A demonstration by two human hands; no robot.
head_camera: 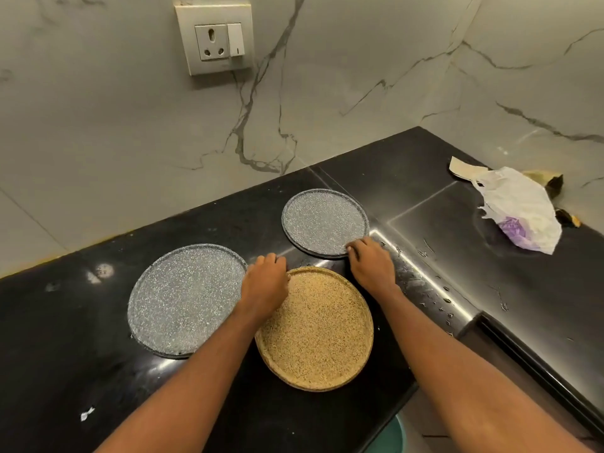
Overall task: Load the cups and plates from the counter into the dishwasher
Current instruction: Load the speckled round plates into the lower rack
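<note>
Three round plates lie flat on the black counter (65,338). A large grey speckled plate (183,299) is on the left, a tan speckled plate (322,335) sits nearest me, and a smaller grey speckled plate (322,220) lies farther back. My left hand (266,286) lies over the far left rim of the tan plate, between it and the large grey plate, fingers curled down at the rim. My right hand (371,261) has its fingertips curled onto the near edge of the small grey plate. No cups are in view.
A crumpled white and purple plastic bag (519,210) with paper scraps lies at the back right corner. The marble wall behind holds a power socket (217,40). The counter's front edge (536,364) runs along the right. A teal bin rim (390,438) shows below.
</note>
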